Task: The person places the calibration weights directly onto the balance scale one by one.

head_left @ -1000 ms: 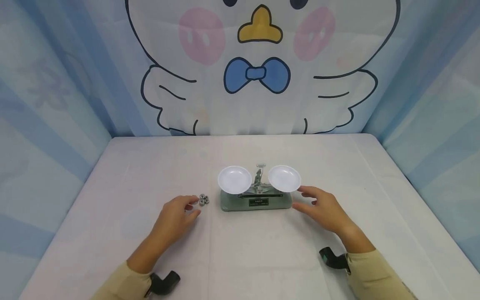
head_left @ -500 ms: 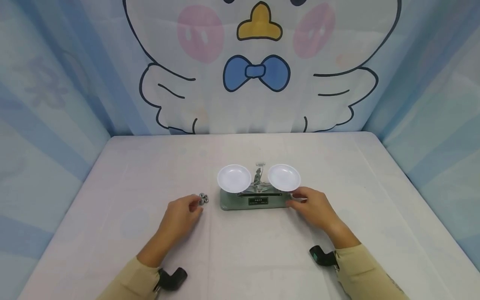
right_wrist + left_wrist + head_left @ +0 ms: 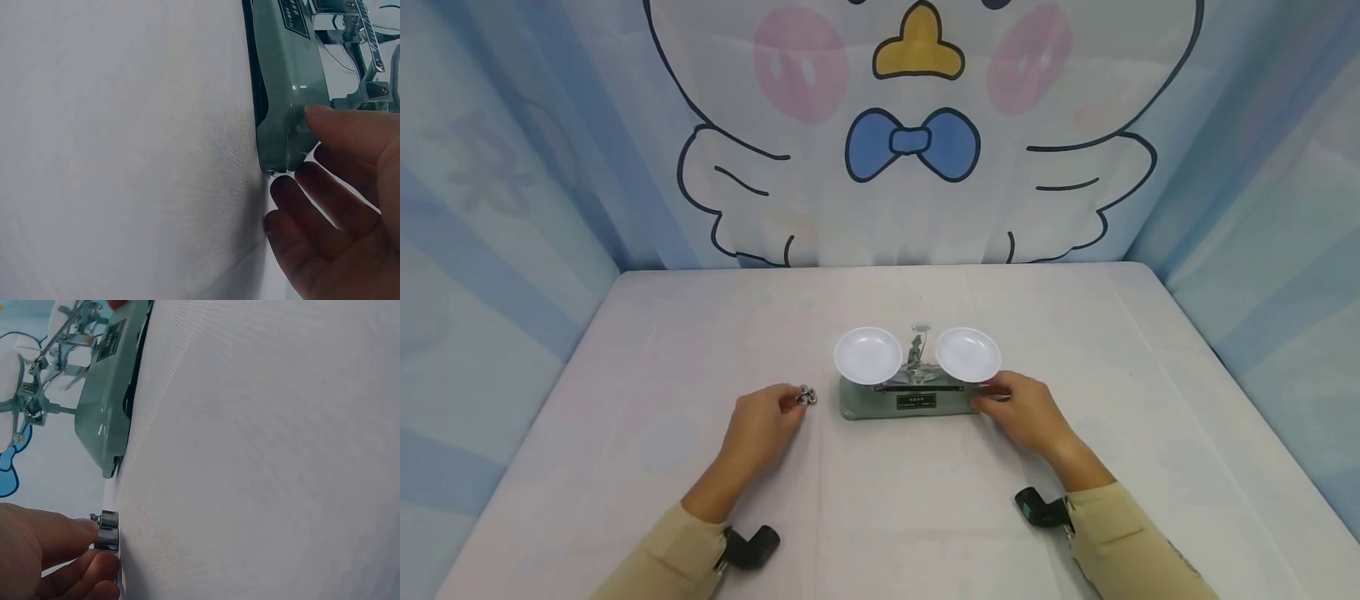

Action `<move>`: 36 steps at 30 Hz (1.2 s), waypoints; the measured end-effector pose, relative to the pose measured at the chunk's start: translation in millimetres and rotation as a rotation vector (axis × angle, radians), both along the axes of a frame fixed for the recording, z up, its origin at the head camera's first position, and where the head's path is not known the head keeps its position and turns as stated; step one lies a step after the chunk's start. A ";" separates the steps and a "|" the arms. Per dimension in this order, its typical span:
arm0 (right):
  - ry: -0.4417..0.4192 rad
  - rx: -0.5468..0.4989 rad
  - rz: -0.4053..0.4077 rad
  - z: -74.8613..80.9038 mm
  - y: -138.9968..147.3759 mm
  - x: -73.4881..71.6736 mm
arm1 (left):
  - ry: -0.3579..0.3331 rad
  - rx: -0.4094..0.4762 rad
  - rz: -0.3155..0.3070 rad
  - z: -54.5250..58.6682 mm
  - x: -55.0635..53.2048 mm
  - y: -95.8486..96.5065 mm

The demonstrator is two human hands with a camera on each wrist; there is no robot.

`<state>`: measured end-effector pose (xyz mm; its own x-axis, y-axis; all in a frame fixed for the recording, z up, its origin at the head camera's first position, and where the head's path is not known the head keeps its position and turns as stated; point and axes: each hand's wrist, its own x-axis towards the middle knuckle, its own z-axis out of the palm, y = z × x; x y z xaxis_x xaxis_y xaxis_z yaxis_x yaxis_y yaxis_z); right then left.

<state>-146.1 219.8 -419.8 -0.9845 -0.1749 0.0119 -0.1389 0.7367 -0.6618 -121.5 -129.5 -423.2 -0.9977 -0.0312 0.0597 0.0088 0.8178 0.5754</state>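
A green balance scale (image 3: 868, 403) with two white pans stands in the middle of the table. Left of it sits a small cluster of silver metal weights (image 3: 808, 395). My left hand (image 3: 760, 425) pinches one of these knobbed weights (image 3: 107, 539) between thumb and fingers, low at the tabletop; its fingers partly hide the cluster. At the scale's right end, my right hand (image 3: 1026, 417) grips the green base (image 3: 289, 119). The thumb lies on the front face, while the index finger goes behind the end and is partly hidden. Other fingers hang beside the base.
A pale cloth covers the table (image 3: 910, 508). Behind it hangs a curtain (image 3: 820, 208) with a cartoon character, and blue curtains close off both sides. Black wrist cameras (image 3: 752, 548) stick out from both sleeves.
My left hand has moved right to the weights and its fingers have closed on one. My right hand has moved left onto the scale's end. The scale stays in place.
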 end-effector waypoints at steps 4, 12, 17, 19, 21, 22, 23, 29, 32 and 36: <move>0.001 0.015 -0.001 -0.5 -0.7 -1.0 | -0.017 -0.024 0.000 0.5 -0.7 1.4; -0.005 0.042 -0.004 2.6 -2.4 -0.8 | -0.060 -0.034 0.004 2.9 -1.8 2.8; -0.009 0.040 -0.010 3.9 -3.4 -0.4 | -0.063 -0.034 0.006 3.0 -2.0 3.3; -0.012 0.040 -0.013 4.0 -3.5 -0.3 | -0.065 -0.032 0.002 2.3 -2.1 3.7; -0.014 0.038 -0.013 4.4 -3.7 0.1 | -0.064 -0.031 -0.004 1.6 -2.1 4.1; -0.014 0.038 -0.012 4.5 -3.6 0.3 | -0.068 -0.028 -0.005 1.3 -2.3 4.3; -0.015 0.036 -0.013 4.4 -3.5 0.3 | -0.068 -0.025 -0.005 1.0 -2.4 4.3; -0.009 0.034 -0.010 3.5 -2.9 0.2 | -0.074 -0.012 -0.020 0.3 -2.0 5.3; -0.003 0.032 -0.008 2.7 -2.9 -0.3 | -0.073 -0.021 -0.023 -0.1 -0.9 6.3; -0.001 0.024 -0.006 2.1 -3.0 -0.3 | -0.052 -0.028 -0.024 -0.5 0.8 6.6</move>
<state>-146.4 216.8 -417.6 -0.9856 -0.1692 0.0069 -0.1338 0.7531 -0.6442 -120.8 -122.9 -423.7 -0.9999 -0.0060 0.0082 -0.0005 0.8337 0.5522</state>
